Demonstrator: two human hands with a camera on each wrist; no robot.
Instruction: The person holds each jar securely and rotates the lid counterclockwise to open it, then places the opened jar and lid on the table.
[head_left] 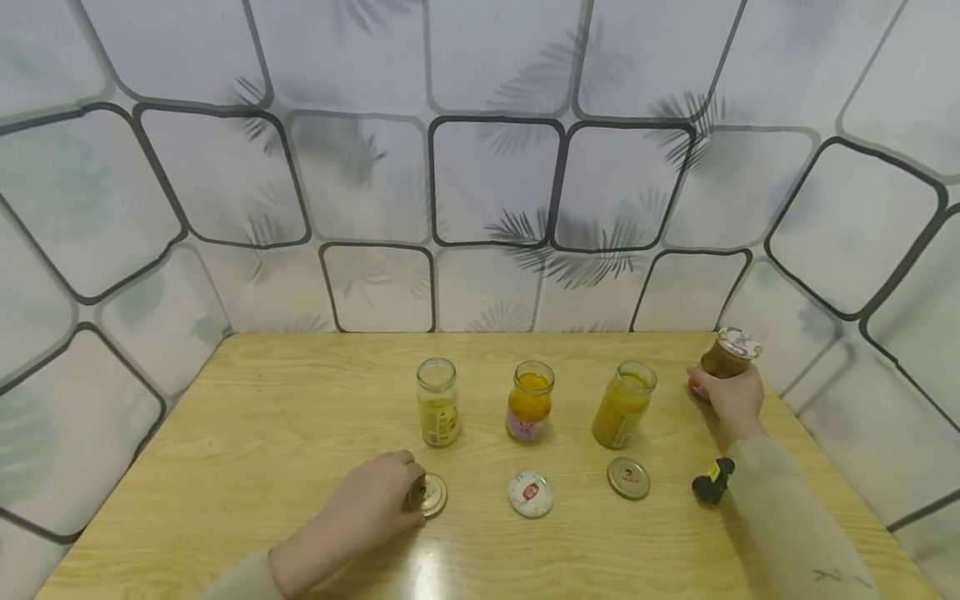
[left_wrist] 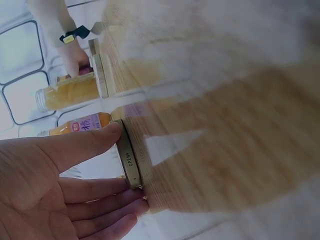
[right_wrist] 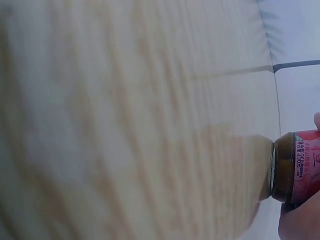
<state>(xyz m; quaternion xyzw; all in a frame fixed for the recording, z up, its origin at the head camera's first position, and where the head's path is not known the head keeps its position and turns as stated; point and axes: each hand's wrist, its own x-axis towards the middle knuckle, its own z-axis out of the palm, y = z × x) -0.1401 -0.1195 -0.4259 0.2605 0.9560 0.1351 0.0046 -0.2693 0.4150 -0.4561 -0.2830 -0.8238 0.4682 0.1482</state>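
With thumb on one side and fingers on the other, my left hand pinches a gold jar lid lying on the table. The left wrist view shows the rim of this lid between thumb and fingertips. At the table's right end, my right hand grips a brown jar with a flowered lid on top. Its red label shows at the edge of the right wrist view. An uncapped glass jar of pale yellow contents stands just behind the left hand.
Two more uncapped jars stand in the row: an orange one with a purple label and a yellow one. In front of them lie a white lid and a gold lid. Patterned walls enclose the wooden table.
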